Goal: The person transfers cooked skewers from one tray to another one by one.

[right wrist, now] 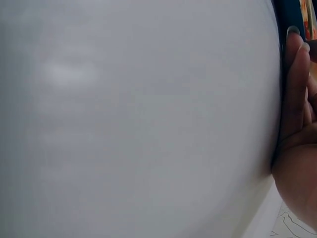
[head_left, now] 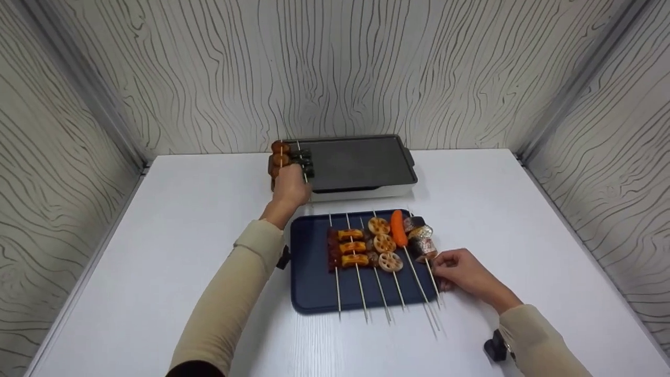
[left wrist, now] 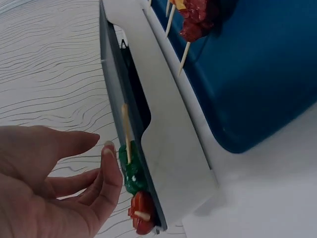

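Note:
My left hand (head_left: 291, 186) is over the left end of a grey griddle (head_left: 361, 162), beside a skewer of dark green pieces (head_left: 301, 155). In the left wrist view a gap parts the thumb from the fingertips, and the green skewer's stick (left wrist: 127, 131) stands just beyond them. Left of it lies a skewer of round brown-orange pieces (head_left: 281, 152). My right hand (head_left: 466, 273) is at the right edge of a blue tray (head_left: 311, 272), with bent fingers by the stick of a silvery-skinned chunk skewer (head_left: 423, 245). Whether they pinch that stick is hidden.
Across the tray lie skewers of dark red meat (head_left: 333, 250), yellow-orange pieces (head_left: 353, 247), small brown pieces (head_left: 372, 258), lotus root slices (head_left: 385, 243) and an orange sausage (head_left: 398, 229). Their sticks overhang the tray's front edge. A patterned wall (head_left: 335, 68) stands behind the griddle.

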Motion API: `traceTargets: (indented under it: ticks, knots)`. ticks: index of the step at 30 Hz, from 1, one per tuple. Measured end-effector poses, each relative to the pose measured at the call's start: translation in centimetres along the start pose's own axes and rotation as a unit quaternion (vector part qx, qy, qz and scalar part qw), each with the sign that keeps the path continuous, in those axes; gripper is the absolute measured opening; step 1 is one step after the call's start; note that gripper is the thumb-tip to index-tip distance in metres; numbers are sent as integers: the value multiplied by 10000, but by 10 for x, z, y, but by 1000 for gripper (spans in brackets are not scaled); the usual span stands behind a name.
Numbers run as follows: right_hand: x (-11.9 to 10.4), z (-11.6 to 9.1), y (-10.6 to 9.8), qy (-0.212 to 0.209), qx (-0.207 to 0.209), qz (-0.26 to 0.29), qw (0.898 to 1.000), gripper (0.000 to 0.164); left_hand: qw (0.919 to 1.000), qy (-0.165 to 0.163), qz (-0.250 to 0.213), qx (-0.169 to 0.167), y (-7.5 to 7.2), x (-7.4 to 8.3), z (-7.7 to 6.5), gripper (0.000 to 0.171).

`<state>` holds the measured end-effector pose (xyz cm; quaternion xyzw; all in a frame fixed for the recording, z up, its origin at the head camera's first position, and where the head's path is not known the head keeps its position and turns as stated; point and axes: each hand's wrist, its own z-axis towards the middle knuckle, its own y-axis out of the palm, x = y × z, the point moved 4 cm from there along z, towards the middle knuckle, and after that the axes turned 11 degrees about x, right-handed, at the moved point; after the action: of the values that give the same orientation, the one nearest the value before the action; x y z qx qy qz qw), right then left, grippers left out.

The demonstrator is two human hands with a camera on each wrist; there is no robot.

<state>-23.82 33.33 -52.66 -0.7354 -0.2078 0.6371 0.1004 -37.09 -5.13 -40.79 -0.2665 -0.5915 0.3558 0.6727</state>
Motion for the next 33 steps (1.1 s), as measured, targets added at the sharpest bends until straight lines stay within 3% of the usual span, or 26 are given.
traceTargets:
  ticks: [4, 10, 14, 16, 22, 25, 29, 33]
  knots:
    - [0, 0, 2, 18, -31, 60, 10000, 17, 9997, -228, 69, 4, 11, 0, 6, 18]
    - [-1, 0, 1, -28, -34, 29, 10000, 18, 9978, -607, -80, 269, 18, -2, 10, 25]
    - [-1, 0, 0, -44, -14, 40, 10000, 19, 9962, -733, -183, 429, 21, -4, 13, 13]
    - [-1, -1, 0, -52, -16, 67, 10000, 18, 9955, -811, -266, 408, 23, -6, 15, 12]
    - [-1, -2, 1, -31, -37, 89, 9999, 17, 9941, -975, -446, 136, 24, -11, 16, 32]
    - [-2, -2, 1, -25, -13, 97, 9999, 17, 9943, -852, -624, 141, 20, -10, 15, 40]
    - [-2, -2, 1, -15, 8, 92, 10000, 18, 9932, -425, -1029, 352, 13, -2, 9, 50]
    - [-1, -1, 0, 16, -2, 95, 10000, 19, 9891, 30, -1326, 639, 6, 8, -1, 38]
